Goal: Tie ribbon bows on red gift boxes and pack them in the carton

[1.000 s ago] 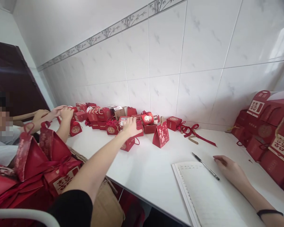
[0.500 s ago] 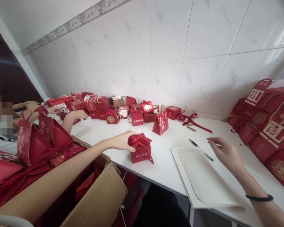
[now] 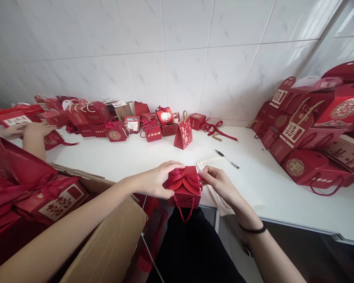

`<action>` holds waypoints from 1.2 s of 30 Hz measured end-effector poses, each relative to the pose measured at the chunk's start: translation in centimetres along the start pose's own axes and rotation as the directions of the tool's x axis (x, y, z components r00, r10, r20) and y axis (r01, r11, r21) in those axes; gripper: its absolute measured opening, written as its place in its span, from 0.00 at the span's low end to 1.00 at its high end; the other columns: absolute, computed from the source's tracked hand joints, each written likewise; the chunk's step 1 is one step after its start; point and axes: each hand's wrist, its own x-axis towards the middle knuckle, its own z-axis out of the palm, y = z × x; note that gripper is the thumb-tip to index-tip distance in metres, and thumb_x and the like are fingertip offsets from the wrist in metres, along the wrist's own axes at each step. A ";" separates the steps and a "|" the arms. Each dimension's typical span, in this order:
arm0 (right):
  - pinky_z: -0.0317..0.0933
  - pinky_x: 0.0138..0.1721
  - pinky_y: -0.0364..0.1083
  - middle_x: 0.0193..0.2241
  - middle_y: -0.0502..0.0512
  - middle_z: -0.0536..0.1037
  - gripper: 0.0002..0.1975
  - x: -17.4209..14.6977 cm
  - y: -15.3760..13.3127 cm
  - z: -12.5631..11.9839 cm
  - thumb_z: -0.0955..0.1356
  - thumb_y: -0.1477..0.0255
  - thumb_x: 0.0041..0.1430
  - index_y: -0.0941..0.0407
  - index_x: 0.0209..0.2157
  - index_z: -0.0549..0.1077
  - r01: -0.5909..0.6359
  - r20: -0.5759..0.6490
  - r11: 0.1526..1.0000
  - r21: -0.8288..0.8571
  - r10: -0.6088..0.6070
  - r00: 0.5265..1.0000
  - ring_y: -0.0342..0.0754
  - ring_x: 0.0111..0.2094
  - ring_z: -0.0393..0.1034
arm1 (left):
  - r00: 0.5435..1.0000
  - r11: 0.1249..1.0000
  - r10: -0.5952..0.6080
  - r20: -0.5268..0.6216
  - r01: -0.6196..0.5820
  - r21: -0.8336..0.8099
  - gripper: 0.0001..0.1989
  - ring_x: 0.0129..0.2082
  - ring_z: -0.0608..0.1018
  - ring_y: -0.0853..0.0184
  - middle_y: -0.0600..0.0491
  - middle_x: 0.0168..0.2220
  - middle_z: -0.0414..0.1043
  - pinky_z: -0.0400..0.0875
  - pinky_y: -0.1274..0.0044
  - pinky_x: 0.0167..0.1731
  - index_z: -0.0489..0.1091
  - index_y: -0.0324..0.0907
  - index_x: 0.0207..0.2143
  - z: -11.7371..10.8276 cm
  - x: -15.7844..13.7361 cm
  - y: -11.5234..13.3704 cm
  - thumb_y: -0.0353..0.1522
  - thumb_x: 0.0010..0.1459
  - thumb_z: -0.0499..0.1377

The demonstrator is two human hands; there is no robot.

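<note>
Between my two hands, at the table's front edge, is a small red gift box (image 3: 185, 192) with a ribbon bow on top and a twisted cord handle hanging down its front. My left hand (image 3: 156, 179) grips the box from its left side, thumb low and fingers over the top. My right hand (image 3: 220, 181) is closed in a pinch on the red ribbon (image 3: 199, 180) at the box's right upper side. Partly under my right arm lies a notebook (image 3: 215, 161), and a pen (image 3: 227, 158) rests just beyond it.
Assorted red gift boxes (image 3: 90, 118) line the wall, with a triangular one (image 3: 183, 133) standing nearer. A tall stack of boxes (image 3: 315, 133) fills the right. An open cardboard carton (image 3: 112, 236) holding red boxes is at left. A co-worker's hands (image 3: 35, 131) handle a box at far left.
The view has swung right and down. The box has come closer to the table's front edge in my left hand, its front now different. My right hand has moved from beside the pen to the ribbon.
</note>
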 end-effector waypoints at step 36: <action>0.56 0.31 0.44 0.20 0.50 0.65 0.24 -1.3 0.4 0.8 0.66 0.50 0.52 0.57 0.21 0.62 -0.086 -0.106 0.996 0.038 0.090 0.990 0.44 0.24 0.59 | 0.998 0.998 0.056 -0.004 -0.056 -0.033 0.39 0.60 0.58 0.58 0.49 0.60 0.52 0.54 0.66 0.59 0.50 0.47 0.60 -0.1 -0.1 -0.6 0.33 0.46 0.63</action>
